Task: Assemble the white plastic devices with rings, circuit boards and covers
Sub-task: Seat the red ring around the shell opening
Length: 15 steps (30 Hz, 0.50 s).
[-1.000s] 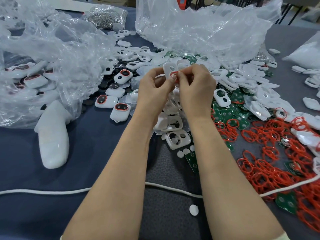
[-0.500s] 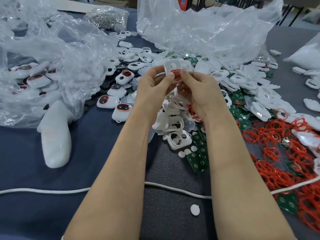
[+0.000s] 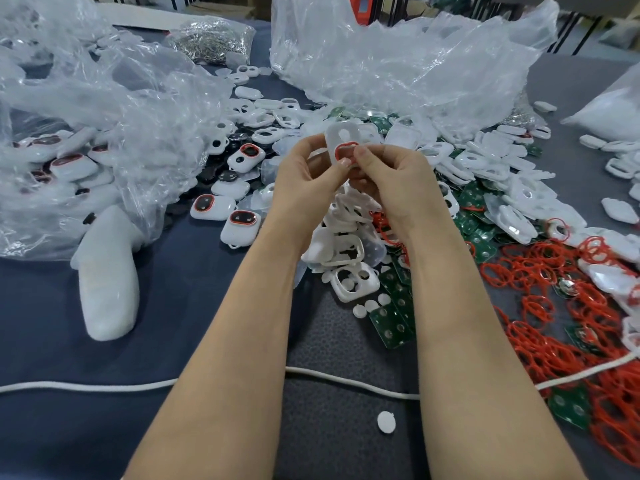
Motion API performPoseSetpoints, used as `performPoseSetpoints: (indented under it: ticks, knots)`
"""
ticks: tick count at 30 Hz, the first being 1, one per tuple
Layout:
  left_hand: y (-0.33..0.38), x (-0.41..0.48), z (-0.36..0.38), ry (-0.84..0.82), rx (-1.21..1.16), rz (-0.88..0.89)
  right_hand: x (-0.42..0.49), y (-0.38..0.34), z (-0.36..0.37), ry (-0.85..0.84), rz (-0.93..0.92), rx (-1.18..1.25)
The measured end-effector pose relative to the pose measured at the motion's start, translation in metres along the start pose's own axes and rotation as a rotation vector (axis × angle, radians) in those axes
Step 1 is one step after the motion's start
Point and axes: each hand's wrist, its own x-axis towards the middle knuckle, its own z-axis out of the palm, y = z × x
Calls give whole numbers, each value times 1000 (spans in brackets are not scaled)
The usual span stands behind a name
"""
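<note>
Both hands hold one white plastic shell (image 3: 341, 135) up over the middle of the table. A red ring (image 3: 346, 148) sits on the shell's lower opening. My left hand (image 3: 308, 174) grips the shell from the left, thumb tip on the ring. My right hand (image 3: 398, 174) grips it from the right, thumb also pressing the ring. Below the hands lies a pile of loose white shells (image 3: 349, 251). Green circuit boards (image 3: 391, 320) and a heap of red rings (image 3: 568, 306) spread to the right. Finished devices (image 3: 240, 226) with red-rimmed windows lie at the left.
Crumpled clear plastic bags lie at the left (image 3: 114, 133) and back (image 3: 398, 57). A white foam piece (image 3: 107, 282) lies near left. A white cord (image 3: 329, 375) crosses the near table. A bag of metal parts (image 3: 211, 39) is at the back. White covers (image 3: 512, 188) scatter at right.
The hands have stayed together on the shell and shifted slightly; the shell now stands more upright, and both thumbs have worked along the red ring on its opening.
</note>
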Motion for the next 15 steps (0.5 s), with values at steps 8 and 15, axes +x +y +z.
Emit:
performPoseSetpoints:
  ticks: [8,15]
  knots:
    - [0,0,0,35,-9,-7,-1,-1,13,50,-37,-176]
    - [0,2,-4,15,-162,-77,0,-1,10,82,-11,-81]
